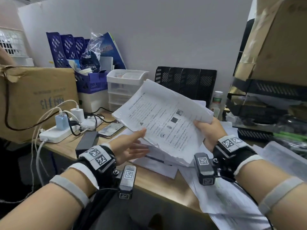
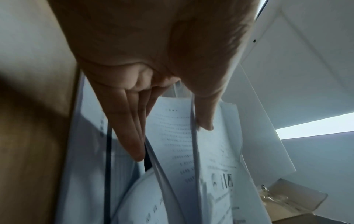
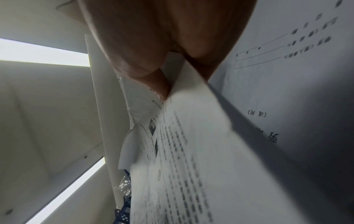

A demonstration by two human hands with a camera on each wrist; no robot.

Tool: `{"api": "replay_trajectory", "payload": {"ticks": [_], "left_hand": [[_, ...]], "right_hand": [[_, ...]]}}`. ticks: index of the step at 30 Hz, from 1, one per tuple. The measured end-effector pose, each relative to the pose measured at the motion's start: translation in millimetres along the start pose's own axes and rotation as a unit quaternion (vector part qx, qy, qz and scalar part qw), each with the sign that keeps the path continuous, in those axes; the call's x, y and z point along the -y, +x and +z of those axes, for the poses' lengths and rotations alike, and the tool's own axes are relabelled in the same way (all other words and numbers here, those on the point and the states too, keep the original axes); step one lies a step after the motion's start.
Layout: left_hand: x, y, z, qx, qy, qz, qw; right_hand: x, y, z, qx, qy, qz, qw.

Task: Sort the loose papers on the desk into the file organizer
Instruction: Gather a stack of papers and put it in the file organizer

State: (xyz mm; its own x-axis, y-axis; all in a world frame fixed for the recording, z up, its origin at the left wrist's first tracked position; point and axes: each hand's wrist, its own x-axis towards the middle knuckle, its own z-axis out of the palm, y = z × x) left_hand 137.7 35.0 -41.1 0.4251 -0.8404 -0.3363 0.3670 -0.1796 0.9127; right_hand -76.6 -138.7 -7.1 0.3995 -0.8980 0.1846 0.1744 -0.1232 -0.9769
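A thick stack of printed papers [image 1: 162, 120] is held tilted above the desk. My right hand [image 1: 206, 128] grips its right edge, thumb [image 3: 145, 63] on top and the other fingers hidden beneath. My left hand [image 1: 136, 143] is at the stack's lower left edge. Its thumb [image 2: 205, 115] touches the top sheet and its straight fingers [image 2: 132, 136] reach under, apart from the sheets. A black file organizer [image 1: 186, 80] stands upright behind the stack, against the wall. More loose papers [image 1: 224, 196] cover the desk's right front, and a pile [image 1: 159, 158] lies under the held stack.
A blue file organizer [image 1: 66, 47] stuffed with items stands at back left, beside a cardboard box [image 1: 36, 97]. A power strip with chargers [image 1: 66, 127], a phone [image 1: 110, 129] and a black box [image 1: 87, 141] lie on the left. Black trays [image 1: 265, 100] stack on the right.
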Motion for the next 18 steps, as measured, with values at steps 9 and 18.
{"api": "replay_trajectory", "payload": {"ticks": [9,18], "left_hand": [[9.9,33.3,31.4,0.023,-0.134,0.124,0.983],[5.9,37.6,33.5,-0.007,0.084,0.212,0.974]], "right_hand": [[-9.7,-6.7,-40.7,-0.002,-0.093,0.085,0.992],[0.5,-2.2,-82.3,0.067,-0.418,0.194,0.885]]}}
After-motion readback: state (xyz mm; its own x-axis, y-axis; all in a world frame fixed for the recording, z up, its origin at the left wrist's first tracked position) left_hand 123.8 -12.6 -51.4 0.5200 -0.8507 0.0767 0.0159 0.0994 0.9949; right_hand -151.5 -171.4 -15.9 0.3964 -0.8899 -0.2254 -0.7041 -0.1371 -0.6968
